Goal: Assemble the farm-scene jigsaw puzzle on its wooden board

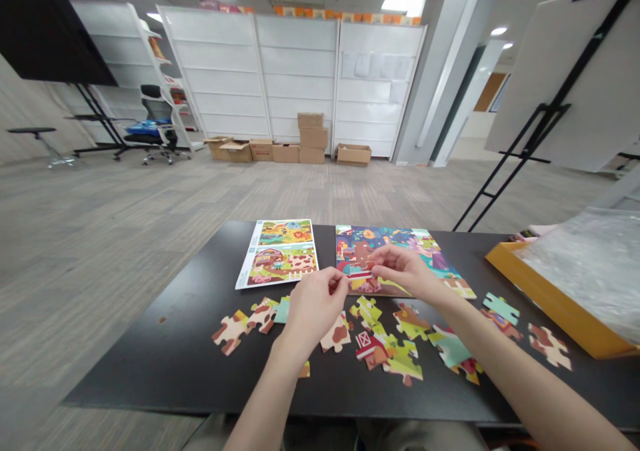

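My left hand (320, 299) is closed, thumb and forefinger pinched at the near left edge of a colourful puzzle board (367, 237); whatever lies in the pinch is hidden. Over the board's middle, my right hand (404, 271) curls its thumb and fingers onto a puzzle piece (362, 276) with red and white bands, which sits between both hands. Loose puzzle pieces lie on the near side: a green one (367, 311), a red barn one (371, 349), and a brown-spotted one (336, 334) partly behind my left hand. To the left lies a picture sheet (283, 264) with two farm and animal scenes.
The black table (185, 331) holds more spotted pieces (231, 331) at left and others (550, 345) at right. A yellow-edged box (555, 304) with clear plastic stands at the right. Beyond are cardboard boxes (313, 137), an office chair (156, 121) and an easel stand (525, 151).
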A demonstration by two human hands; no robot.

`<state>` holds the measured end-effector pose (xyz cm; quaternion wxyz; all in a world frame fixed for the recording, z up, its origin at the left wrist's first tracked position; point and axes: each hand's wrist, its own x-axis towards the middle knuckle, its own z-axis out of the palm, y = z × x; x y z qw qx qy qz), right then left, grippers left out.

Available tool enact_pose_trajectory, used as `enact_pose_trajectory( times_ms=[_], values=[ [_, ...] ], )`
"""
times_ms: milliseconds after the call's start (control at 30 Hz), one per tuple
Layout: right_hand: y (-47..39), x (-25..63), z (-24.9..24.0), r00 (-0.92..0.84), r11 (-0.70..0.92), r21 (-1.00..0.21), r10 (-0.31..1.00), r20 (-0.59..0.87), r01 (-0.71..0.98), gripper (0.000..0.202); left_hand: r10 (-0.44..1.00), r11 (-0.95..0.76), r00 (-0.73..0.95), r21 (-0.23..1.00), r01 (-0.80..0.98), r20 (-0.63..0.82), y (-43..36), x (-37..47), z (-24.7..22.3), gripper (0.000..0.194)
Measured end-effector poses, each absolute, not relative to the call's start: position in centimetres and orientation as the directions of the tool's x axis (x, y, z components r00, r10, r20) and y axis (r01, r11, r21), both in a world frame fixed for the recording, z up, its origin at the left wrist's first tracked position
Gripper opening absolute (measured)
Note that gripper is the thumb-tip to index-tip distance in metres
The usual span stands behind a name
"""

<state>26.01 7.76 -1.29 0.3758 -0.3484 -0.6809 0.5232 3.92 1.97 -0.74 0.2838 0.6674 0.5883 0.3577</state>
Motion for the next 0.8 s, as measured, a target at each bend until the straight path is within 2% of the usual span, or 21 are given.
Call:
enact_pose_trajectory(
  times_ms=[133, 233, 300, 400, 500, 700, 800],
  values=[
    [7.8, 26.0, -1.4, -0.44, 0.33, -0.92, 0.873, 0.212, 0.211, 0.025, 0.989, -0.142, 0.06, 0.784, 0.604, 0.133, 1.9, 3.8, -0.7, 0.024],
    [7.5, 26.0, -1.1, -0.441, 0.461, -0.805, 0.851, 0.283, 0.372, 0.019, 0.989, -0.144, 0.059, 0.79, 0.596, 0.136, 2.1, 3.5, -0.7, 0.023],
    [7.3, 26.0, -1.0, -0.466, 0.557, -0.716, 0.81, 0.357, 0.421, 0.022, 0.989, -0.142, 0.055, 0.795, 0.589, 0.135, 2.2, 3.3, -0.8, 0.023],
    [7.3, 26.0, -1.2, -0.511, 0.706, -0.545, 0.706, 0.491, 0.452, 0.037, 0.99, -0.136, 0.045, 0.8, 0.584, 0.136, 2.4, 3.1, -1.0, 0.023],
    [7.4, 26.0, -1.8, -0.562, 0.787, -0.402, 0.616, 0.552, 0.468, 0.041, 0.99, -0.133, 0.037, 0.803, 0.581, 0.137, 2.4, 3.0, -1.3, 0.023],
    [7.6, 25.9, -2.7, -0.61, 0.834, -0.304, 0.546, 0.574, 0.459, 0.04, 0.991, -0.126, 0.039, 0.804, 0.581, 0.127, 2.5, 3.2, -1.2, 0.023],
    [7.5, 25.8, -2.5, -0.636, 0.849, -0.268, 0.521, 0.57, 0.455, 0.037, 0.995, -0.079, 0.006, 0.743, 0.665, 0.1, 2.2, 3.6, -0.6, 0.023]
  ],
)
